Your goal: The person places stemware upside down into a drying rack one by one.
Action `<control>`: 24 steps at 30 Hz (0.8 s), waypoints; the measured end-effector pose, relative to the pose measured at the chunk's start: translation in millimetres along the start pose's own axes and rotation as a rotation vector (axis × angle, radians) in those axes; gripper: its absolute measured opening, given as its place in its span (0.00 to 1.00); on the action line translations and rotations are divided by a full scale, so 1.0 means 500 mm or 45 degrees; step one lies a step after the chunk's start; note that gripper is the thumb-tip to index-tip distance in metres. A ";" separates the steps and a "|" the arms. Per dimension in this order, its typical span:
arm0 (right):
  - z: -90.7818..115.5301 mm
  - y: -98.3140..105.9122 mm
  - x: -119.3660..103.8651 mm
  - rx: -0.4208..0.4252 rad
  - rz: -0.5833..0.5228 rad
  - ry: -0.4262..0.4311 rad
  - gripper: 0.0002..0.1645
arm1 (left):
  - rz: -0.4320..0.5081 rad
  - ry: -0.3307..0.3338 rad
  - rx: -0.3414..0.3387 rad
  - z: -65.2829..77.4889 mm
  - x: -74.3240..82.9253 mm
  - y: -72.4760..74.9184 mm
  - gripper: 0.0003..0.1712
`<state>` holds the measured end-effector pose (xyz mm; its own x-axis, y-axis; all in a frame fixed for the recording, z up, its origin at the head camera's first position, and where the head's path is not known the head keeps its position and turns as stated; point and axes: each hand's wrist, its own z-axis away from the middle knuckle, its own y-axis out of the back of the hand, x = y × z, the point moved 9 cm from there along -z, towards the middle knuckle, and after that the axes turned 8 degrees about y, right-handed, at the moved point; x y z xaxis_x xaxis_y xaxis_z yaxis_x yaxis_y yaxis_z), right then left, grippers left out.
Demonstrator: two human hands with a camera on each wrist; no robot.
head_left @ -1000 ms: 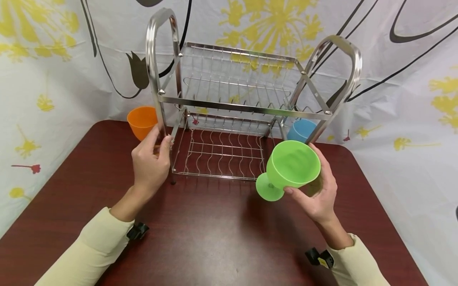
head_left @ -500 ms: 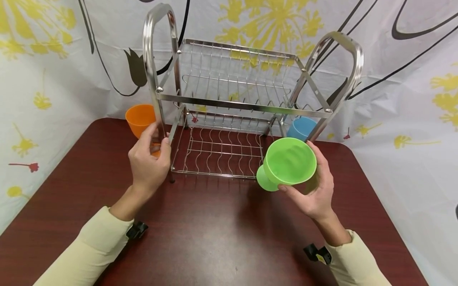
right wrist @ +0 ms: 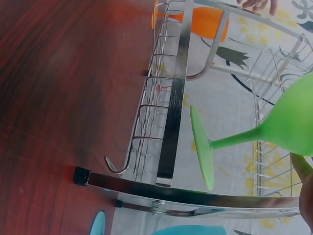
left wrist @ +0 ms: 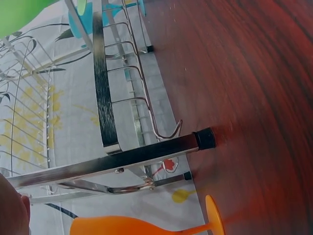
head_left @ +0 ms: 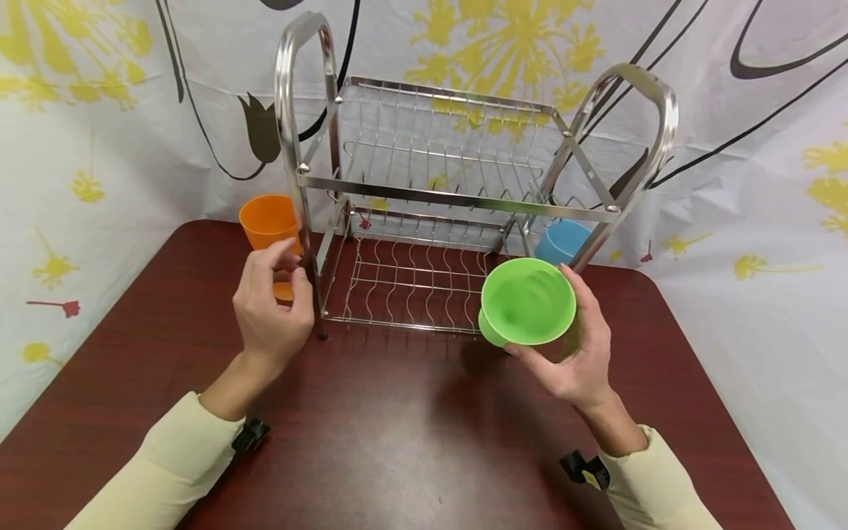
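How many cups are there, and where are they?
3. The green cup is in the right hand. The orange cup stands beside the left end of the metal rack, and the blue cup beside its right end, partly hidden. No other cups show.

The right grip [right wrist: 306, 193] holds a green goblet [right wrist: 276, 128] near the metal rack [right wrist: 175, 112], 1 orange goblet [right wrist: 208, 22] beyond.

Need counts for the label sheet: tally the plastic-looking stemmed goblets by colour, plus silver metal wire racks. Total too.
Green plastic-looking stemmed goblet, held in the right hand: 1
Orange plastic-looking stemmed goblet: 1
Blue plastic-looking stemmed goblet: 1
Silver two-tier metal wire rack: 1
Total: 4
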<state>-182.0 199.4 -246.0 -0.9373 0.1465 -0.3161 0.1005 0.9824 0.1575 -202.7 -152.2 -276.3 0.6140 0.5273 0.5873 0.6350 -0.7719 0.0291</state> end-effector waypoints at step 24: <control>-0.024 -0.043 -0.036 -0.114 0.254 0.194 0.51 | 0.242 0.010 -0.548 0.043 0.027 -0.110 0.19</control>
<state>-171.2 174.2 -232.5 -0.9422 0.3102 -0.1269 0.2645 0.9207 0.2868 -219.3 -94.8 -287.4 0.6960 0.3613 0.6206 0.2588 -0.9323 0.2525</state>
